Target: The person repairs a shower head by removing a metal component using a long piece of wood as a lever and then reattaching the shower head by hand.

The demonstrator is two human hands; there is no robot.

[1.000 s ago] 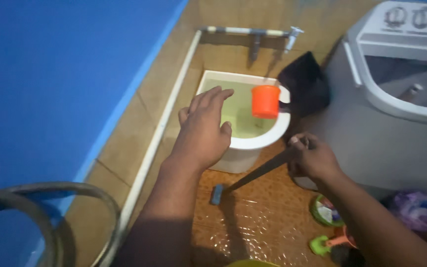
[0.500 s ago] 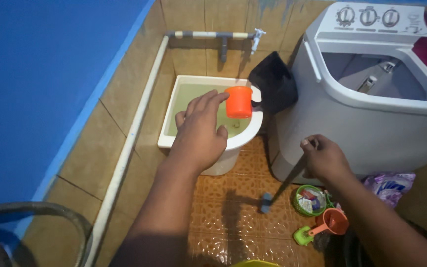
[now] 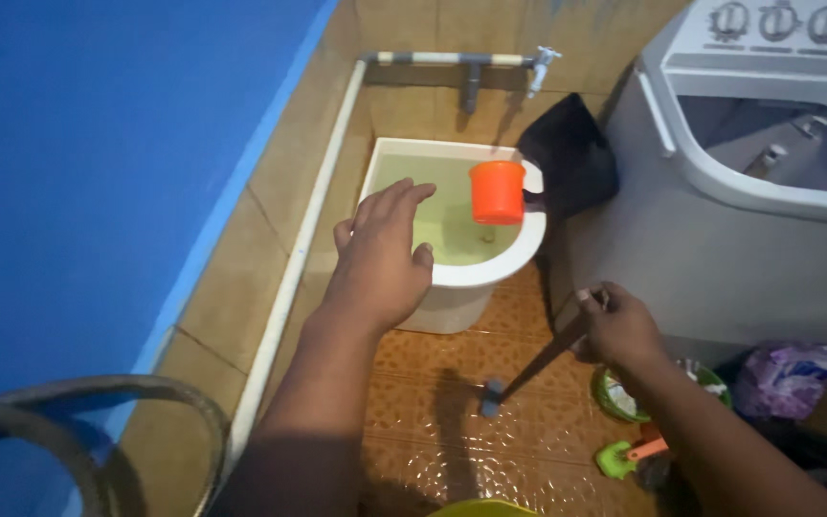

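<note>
My left hand [image 3: 380, 258] hovers open, palm down, over the near rim of a white water tub [image 3: 490, 273] filled with greenish water. An orange scoop cup [image 3: 497, 191] floats or rests at the tub's far right rim. My right hand [image 3: 614, 325] is closed around a thin dark handle [image 3: 538, 364] that slants down to a small grey-blue head [image 3: 492, 399] touching the wet brown tiled floor [image 3: 433, 421].
A grey washing machine [image 3: 720, 220] with its lid open stands at right. A dark cloth [image 3: 571, 153] hangs between it and the tub. A pipe with a tap [image 3: 541, 62] runs along the wall. Green and orange plastic items [image 3: 629, 455] and a purple bag [image 3: 792, 369] lie at lower right.
The view has shifted. My right hand swung the handle so its head moved across the floor, from left of the hand toward below the tub. My left hand stays over the tub rim.
</note>
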